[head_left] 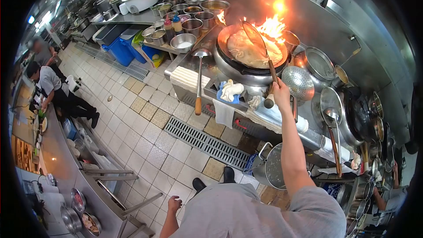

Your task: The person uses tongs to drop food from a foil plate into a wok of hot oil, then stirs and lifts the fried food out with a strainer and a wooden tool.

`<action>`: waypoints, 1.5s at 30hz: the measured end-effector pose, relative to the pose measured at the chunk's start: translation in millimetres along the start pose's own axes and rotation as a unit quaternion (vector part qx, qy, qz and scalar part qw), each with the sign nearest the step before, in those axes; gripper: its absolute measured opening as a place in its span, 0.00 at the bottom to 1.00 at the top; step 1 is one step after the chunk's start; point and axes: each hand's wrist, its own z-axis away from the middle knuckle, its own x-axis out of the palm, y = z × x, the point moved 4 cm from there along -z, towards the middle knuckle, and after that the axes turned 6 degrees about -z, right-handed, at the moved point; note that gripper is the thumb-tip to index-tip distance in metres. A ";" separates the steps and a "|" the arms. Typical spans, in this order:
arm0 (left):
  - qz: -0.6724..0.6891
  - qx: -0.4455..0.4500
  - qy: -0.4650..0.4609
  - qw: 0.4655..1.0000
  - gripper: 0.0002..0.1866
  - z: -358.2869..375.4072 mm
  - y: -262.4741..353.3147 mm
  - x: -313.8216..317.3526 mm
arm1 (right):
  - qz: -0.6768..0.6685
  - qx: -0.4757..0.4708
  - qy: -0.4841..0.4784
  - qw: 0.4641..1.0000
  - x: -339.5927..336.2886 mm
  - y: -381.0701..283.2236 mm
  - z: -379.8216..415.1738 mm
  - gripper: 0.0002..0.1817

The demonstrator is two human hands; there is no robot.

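Note:
My right hand (281,93) is wrapped round the wooden handle of a strainer (254,34). The strainer's round head is over a large wok (224,35) of pale, foaming liquid, and flames rise behind the wok's rim. Close to that hand are a perforated ladle (298,83) and another handle with a rounded end. Low at my left side, my left hand (175,203) hangs with fingers loosely curled and nothing visible in them. A long-handled ladle (199,79) lies across the stove edge, left of the wok.
Metal bowls (183,41) and sauce bottles crowd the counter at the back left. A tall pot (274,167) stands on the floor under my right arm. Pans and strainers (321,63) fill the right side. Two people (53,79) are at the far left; another person's arm shows at lower right.

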 end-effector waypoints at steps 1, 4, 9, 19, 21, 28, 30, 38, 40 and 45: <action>-0.001 -0.003 0.000 1.000 0.20 4.3 0.5 0.9 | 0.036 -0.002 -0.003 0.999 7.8 20.5 -19.9 0.21; -0.028 0.003 -0.019 0.999 0.20 10.6 4.4 3.1 | 0.051 0.008 0.000 0.999 14.1 15.1 -56.7 0.21; -0.010 -0.002 0.017 1.000 0.20 10.2 -2.9 -1.9 | 0.001 -0.044 0.069 0.997 3.4 -9.4 -12.8 0.19; -0.026 -0.008 0.014 1.000 0.19 26.2 8.4 -4.9 | -0.075 -0.192 0.184 0.961 46.2 25.6 -65.7 0.13; -0.020 -0.011 0.016 1.000 0.19 28.5 1.9 -4.2 | -0.344 0.274 -0.009 0.898 61.6 24.5 -13.5 0.10; -0.089 0.024 -0.003 0.996 0.19 47.5 35.1 -8.6 | -0.298 0.175 -0.067 0.936 28.3 -10.7 -48.8 0.12; -0.084 0.013 -0.002 0.996 0.20 46.1 32.0 -9.5 | -0.133 0.047 0.003 0.990 55.1 18.0 -88.1 0.14; 0.019 -0.010 -0.002 1.000 0.20 13.1 5.0 -12.6 | -0.002 -0.018 -0.052 0.998 10.1 -37.2 -31.7 0.18; -0.074 0.024 -0.018 0.997 0.20 28.8 25.7 -10.8 | 0.024 -0.003 -0.053 0.998 24.1 0.1 -35.8 0.18; -0.108 0.030 -0.032 0.993 0.21 38.5 43.7 -7.0 | 0.073 0.023 -0.046 0.996 -5.7 -31.7 -30.5 0.19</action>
